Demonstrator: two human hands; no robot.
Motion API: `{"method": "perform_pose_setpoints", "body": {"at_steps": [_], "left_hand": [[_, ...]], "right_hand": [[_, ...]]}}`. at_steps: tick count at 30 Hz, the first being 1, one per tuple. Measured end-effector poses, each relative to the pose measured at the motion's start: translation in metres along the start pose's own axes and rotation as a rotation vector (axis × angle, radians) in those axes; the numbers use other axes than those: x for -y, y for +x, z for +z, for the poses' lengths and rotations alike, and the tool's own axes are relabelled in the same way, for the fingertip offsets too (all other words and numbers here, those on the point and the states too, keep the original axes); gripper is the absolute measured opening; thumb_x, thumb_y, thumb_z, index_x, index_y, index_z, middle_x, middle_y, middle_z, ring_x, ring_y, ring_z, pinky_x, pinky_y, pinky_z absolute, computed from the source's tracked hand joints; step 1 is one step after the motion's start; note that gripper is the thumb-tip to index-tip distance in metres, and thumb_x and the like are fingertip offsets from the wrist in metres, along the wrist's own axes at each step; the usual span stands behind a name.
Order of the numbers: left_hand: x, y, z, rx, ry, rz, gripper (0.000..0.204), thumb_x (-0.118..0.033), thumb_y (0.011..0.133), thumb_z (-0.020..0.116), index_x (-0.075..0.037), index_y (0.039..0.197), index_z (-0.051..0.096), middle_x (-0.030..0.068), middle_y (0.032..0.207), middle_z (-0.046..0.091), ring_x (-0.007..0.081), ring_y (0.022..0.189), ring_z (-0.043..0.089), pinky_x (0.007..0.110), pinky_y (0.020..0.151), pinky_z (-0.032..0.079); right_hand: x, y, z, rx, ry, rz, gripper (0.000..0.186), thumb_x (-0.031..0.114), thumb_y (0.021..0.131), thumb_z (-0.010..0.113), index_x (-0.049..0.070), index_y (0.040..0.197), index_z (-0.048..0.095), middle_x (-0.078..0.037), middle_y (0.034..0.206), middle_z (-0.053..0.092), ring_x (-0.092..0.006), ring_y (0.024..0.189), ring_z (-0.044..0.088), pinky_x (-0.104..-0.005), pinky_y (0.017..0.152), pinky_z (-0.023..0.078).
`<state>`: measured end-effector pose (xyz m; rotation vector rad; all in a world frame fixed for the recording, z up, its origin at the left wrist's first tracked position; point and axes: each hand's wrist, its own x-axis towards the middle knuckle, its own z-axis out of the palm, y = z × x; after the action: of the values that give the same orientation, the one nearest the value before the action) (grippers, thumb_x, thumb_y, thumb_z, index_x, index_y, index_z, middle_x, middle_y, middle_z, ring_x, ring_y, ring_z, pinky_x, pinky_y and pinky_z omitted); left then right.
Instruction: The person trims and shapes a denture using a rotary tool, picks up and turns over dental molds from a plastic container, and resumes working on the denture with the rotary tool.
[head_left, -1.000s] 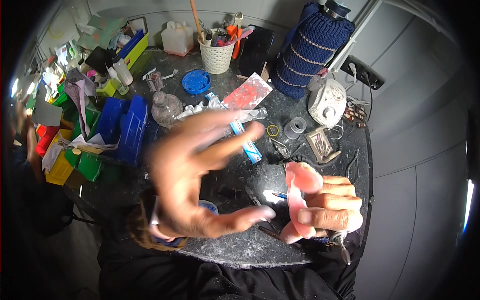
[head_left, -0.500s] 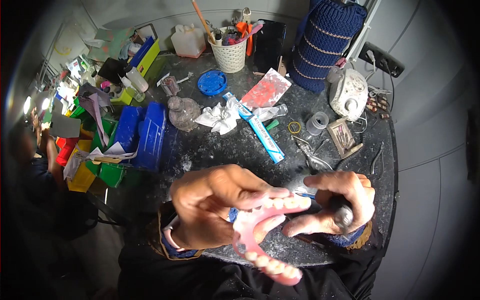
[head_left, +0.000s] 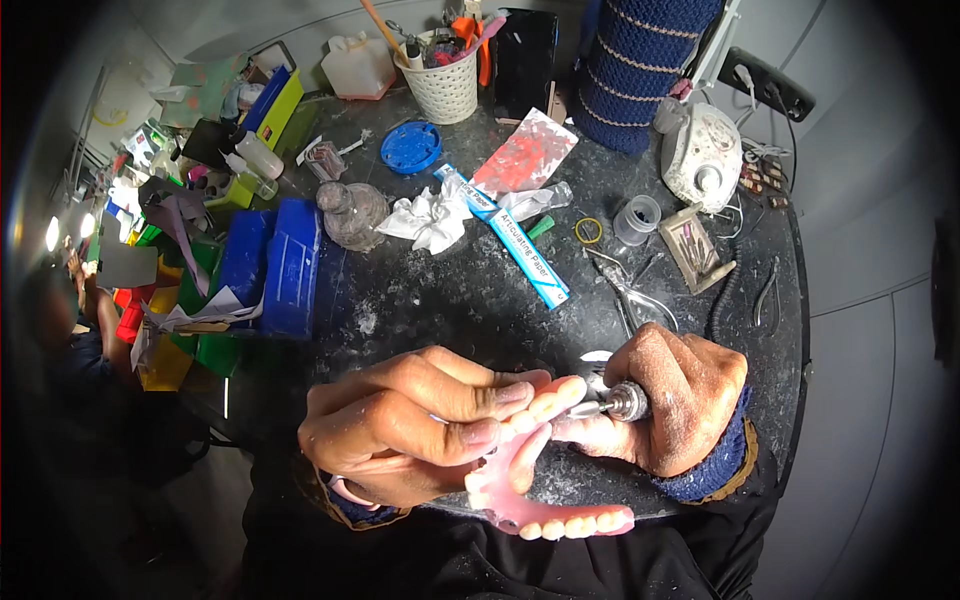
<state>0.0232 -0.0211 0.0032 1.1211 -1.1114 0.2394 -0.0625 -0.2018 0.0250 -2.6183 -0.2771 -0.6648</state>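
A pink denture (head_left: 505,497) with cream teeth is pinched in the fingers of my left hand (head_left: 405,420), its curved arch hanging toward my lap. My right hand (head_left: 682,395) grips a metal rotary handpiece (head_left: 628,401), whose body is mostly hidden by the fingers. The bur at its tip points left and lies against or very close to the end of the upper tooth row; I cannot tell if it touches. My right thumb lies beneath the tip, beside the denture.
Behind my hands, the dusty black bench (head_left: 390,310) bears pliers (head_left: 632,290), a blue-white paper strip packet (head_left: 525,258), crumpled tissue (head_left: 430,220) and a small clear cup (head_left: 636,220). Blue bins (head_left: 292,265) stand left, a white control box (head_left: 700,160) back right. Another person (head_left: 90,320) is at far left.
The handpiece has swung round so its tip meets the denture's tooth end. My left fingers have shifted their hold, and the denture has turned, its lower arm more level. The view has shifted slightly.
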Motion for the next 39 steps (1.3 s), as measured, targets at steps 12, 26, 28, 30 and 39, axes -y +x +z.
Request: {"method": "perform_pose_setpoints", "body": {"at_steps": [12,26,28,30,39], "left_hand": [[-0.0006,-0.0017,-0.0005,0.028,-0.027,0.037,0.025,0.007,0.063,0.078,0.006,0.074,0.056,0.0236,0.081,0.064,0.0295,0.075,0.068,0.041,0.070,0.060],[-0.0024,-0.0005,0.0011,0.038,0.007,0.042,0.026,0.006,0.062,0.079,0.005,0.074,0.056,0.0220,0.078,0.064,0.0277,0.074,0.068,0.040,0.069,0.060],[-0.0028,-0.0011,0.0026,0.022,0.034,0.037,0.029,0.007,0.060,0.080,0.004,0.074,0.055,0.0219,0.078,0.064,0.0275,0.073,0.068,0.040,0.068,0.060],[-0.0008,-0.0009,0.0036,0.013,0.040,0.039,0.030,0.007,0.059,0.081,0.004,0.074,0.055,0.0217,0.078,0.064,0.0273,0.072,0.068,0.040,0.067,0.060],[0.0030,-0.0007,-0.0008,0.041,-0.002,0.067,0.039,0.000,0.059,0.084,0.001,0.077,0.050,0.0197,0.077,0.060,0.0271,0.069,0.066,0.042,0.068,0.060]], "right_hand": [[-0.0012,0.0000,0.0002,0.002,0.050,-0.039,0.051,0.053,0.064,0.075,0.007,0.064,0.052,-0.004,0.053,0.048,-0.0189,0.041,0.052,-0.0302,0.039,0.039],[-0.0002,-0.0034,0.0010,0.017,0.027,-0.031,0.049,0.052,0.066,0.074,0.007,0.067,0.053,-0.004,0.055,0.050,-0.0198,0.043,0.053,-0.0308,0.040,0.039],[-0.0018,-0.0029,0.0003,0.019,0.034,-0.041,0.049,0.052,0.067,0.074,0.008,0.067,0.053,-0.004,0.055,0.050,-0.0198,0.042,0.053,-0.0307,0.040,0.039],[-0.0030,-0.0019,0.0005,0.021,0.039,-0.048,0.048,0.052,0.067,0.074,0.008,0.067,0.054,-0.003,0.055,0.050,-0.0198,0.042,0.053,-0.0307,0.040,0.039],[-0.0035,0.0003,0.0006,-0.029,0.117,-0.033,0.049,0.054,0.065,0.075,0.009,0.067,0.054,-0.002,0.052,0.050,-0.0188,0.041,0.054,-0.0287,0.039,0.041]]}}
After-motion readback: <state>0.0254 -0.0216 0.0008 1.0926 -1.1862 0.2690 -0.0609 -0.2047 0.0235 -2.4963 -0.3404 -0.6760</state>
